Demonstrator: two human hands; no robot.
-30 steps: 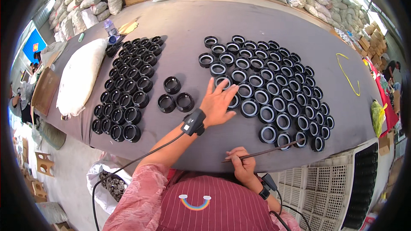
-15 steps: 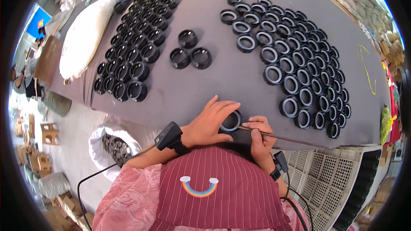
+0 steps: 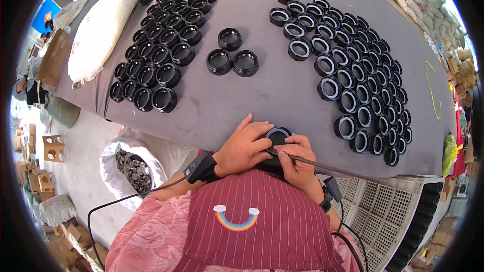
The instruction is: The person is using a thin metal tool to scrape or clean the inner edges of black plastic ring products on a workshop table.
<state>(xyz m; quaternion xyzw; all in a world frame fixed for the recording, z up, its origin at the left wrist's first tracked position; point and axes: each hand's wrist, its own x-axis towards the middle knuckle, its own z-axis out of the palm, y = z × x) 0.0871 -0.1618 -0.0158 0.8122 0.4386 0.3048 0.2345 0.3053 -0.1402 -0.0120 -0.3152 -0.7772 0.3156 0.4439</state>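
Note:
At the table's near edge, a black ring is held by my left hand, its fingers and thumb against the ring's left side. My right hand pinches a long, thin dark strip or rod at the ring's right side. The strip's near end is hidden by my fingers, and its other end reaches right along the table edge. Beyond my hands stand three black rings in a small cluster. Several black rings form rows at the left; those at the right show a pale inner band.
A full white sack lies on the table's left side. Below the left edge, an open white bag holds small dark metallic pieces. Pale plastic crates stand under the right edge. A yellow cord lies at the far right.
My right hand has moved left and closer to the ring, its fingers now over the ring's near right side. My left fingers have drawn in around the ring. The view has shifted slightly.

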